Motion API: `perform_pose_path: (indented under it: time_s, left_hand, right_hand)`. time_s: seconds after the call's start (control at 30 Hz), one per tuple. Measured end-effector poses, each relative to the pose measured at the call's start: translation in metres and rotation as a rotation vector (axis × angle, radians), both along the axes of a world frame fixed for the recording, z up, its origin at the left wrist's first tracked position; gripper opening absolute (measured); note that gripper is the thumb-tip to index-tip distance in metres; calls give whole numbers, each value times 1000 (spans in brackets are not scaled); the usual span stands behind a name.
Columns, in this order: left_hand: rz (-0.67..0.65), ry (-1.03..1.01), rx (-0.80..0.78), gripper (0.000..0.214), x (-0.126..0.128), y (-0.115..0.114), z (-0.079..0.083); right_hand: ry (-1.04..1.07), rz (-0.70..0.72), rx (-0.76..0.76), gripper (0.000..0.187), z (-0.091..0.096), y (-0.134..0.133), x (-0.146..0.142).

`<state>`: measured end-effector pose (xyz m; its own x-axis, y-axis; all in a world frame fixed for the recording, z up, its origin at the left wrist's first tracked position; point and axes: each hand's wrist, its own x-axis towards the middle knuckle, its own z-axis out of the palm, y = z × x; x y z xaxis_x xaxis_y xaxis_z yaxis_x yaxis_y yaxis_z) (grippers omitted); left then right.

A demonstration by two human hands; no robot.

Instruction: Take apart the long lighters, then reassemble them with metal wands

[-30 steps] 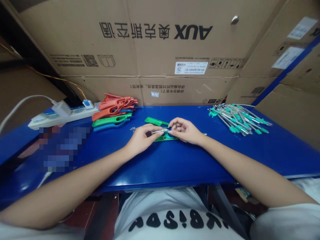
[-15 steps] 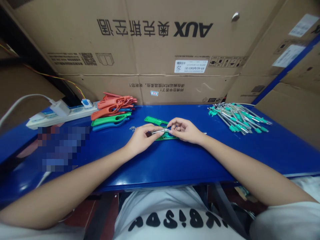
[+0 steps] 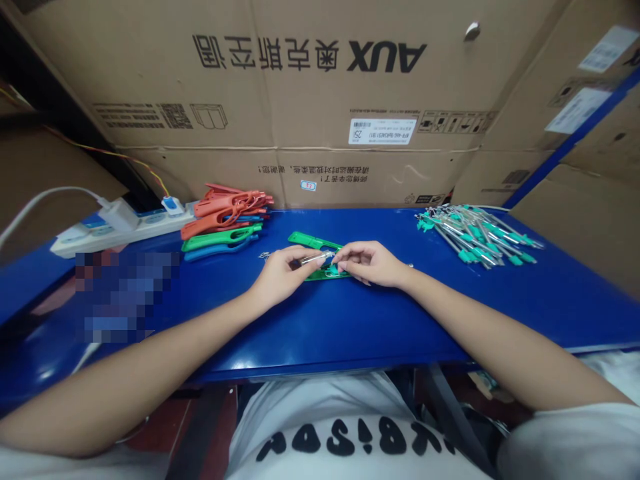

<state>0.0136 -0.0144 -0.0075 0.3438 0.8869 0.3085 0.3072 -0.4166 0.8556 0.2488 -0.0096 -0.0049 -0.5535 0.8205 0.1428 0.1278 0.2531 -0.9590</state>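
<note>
Centre frame, left hand (image 3: pixel 277 277) and right hand (image 3: pixel 370 263) each pinch one end of the metal pin (image 3: pixel 315 257) just above the green holder (image 3: pixel 305 240) on the blue counter (image 3: pixel 350 320), and such a fingertip grip could let it slip and roll away.

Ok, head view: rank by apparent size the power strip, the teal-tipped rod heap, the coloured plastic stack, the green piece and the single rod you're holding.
1. power strip and rod heap: these look alike, so I won't rank them.
2. coloured plastic stack
3. green piece, partly covered
4. held rod
</note>
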Motion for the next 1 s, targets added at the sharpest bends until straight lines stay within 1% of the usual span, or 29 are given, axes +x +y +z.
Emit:
perform_pose_path:
  time_s: [0.17, 0.37, 0.57, 0.77, 1.0]
  left_hand:
    - [-22, -9, -25, 34, 0, -1, 1]
    - [-36, 17, -8, 33, 0, -1, 0]
    - [-61, 23, 16, 30, 0, 0, -1]
    - [-75, 26, 4, 29, 0, 0, -1]
    - [-71, 28, 6, 29, 0, -1, 0]
  right_hand:
    - [28, -22, -20, 40, -1, 1, -3]
    - [19, -70, 27, 42, 2, 2, -4]
    - [-20, -72, 49, 44, 2, 3, -2]
    - [-33, -63, 66, 43, 3, 2, -2]
    - [-36, -77, 46, 44, 2, 2, -1]
